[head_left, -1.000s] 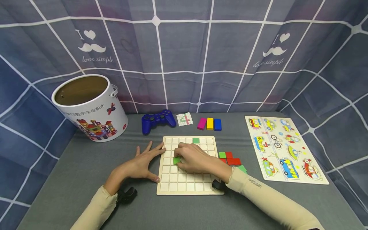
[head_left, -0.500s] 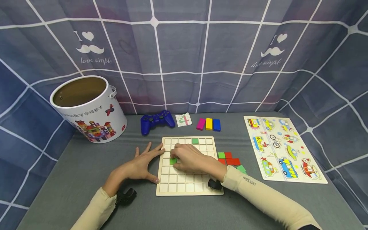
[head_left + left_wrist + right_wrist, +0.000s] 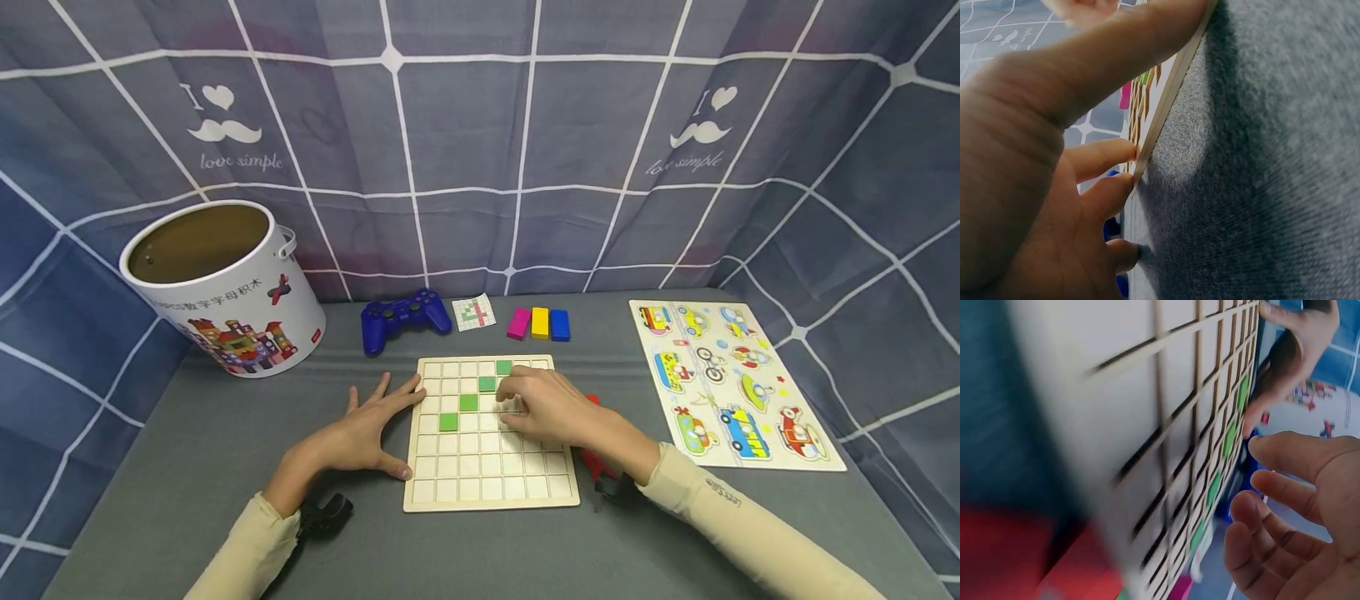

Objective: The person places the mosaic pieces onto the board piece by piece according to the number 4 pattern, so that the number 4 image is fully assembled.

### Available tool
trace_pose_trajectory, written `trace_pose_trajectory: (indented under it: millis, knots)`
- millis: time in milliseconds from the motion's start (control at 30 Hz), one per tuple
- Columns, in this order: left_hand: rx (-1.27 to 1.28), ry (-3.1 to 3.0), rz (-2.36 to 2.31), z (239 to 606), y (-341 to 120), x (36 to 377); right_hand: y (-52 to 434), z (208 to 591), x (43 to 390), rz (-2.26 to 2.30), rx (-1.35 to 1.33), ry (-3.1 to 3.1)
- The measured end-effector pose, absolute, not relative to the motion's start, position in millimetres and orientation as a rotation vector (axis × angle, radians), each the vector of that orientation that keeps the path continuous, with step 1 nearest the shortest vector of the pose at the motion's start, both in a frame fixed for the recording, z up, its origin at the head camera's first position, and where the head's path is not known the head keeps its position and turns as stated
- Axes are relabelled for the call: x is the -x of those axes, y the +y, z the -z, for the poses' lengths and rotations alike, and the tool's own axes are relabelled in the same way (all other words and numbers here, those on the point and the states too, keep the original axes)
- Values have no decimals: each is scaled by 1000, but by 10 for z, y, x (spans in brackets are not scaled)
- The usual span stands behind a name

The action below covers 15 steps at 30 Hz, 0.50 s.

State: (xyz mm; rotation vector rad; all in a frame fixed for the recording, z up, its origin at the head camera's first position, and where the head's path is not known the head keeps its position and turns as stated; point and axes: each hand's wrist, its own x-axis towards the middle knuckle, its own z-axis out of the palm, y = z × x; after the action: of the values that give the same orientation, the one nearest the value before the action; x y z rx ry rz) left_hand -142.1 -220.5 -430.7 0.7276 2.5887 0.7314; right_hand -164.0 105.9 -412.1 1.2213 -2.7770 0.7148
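Observation:
A light wooden grid board [image 3: 491, 487] lies flat on the table. Several green square tiles [image 3: 448, 422] sit in its cells in a diagonal line from middle left up to the top edge. My left hand [image 3: 360, 437] is spread at the board's left side; its thumb and a fingertip touch the edge. Over the board's right half is my right hand [image 3: 546, 406], fingers loosely bent and holding nothing, as the right wrist view also shows. Red tiles [image 3: 596, 464] lie right of the board, partly hidden beneath my right forearm.
Behind the board are a blue game controller [image 3: 405, 317], a small pattern card [image 3: 474, 312] and magenta, yellow and blue blocks [image 3: 539, 323]. A white bucket [image 3: 232, 308] stands at the left. A vehicle picture puzzle [image 3: 731, 383] lies at the right.
My right hand has let go of the green tile at the lower left end of the diagonal and moved right. More green tiles are now uncovered. The left hand stays at the board's edge.

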Motion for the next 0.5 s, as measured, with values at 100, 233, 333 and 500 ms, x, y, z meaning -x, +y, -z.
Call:
trace_pose_trajectory:
  millis: [100,233,333,500]
  knots:
    - [-731,2594,-726,4313,-2206,1426,1329,4097,1612,-713,-1143,-2794]
    - [-727,2589,-727,4311,-2213,1417,1614,4079,1589,-672,-1068,-2823]
    - [-726,2585,-743,4302,-2223,1407,1755,4074,1566,-649,-1058,-2835]
    - [-744,2578,-755,4306,-2221,1412,1939,4083,1500,-593,-1013,-2848]
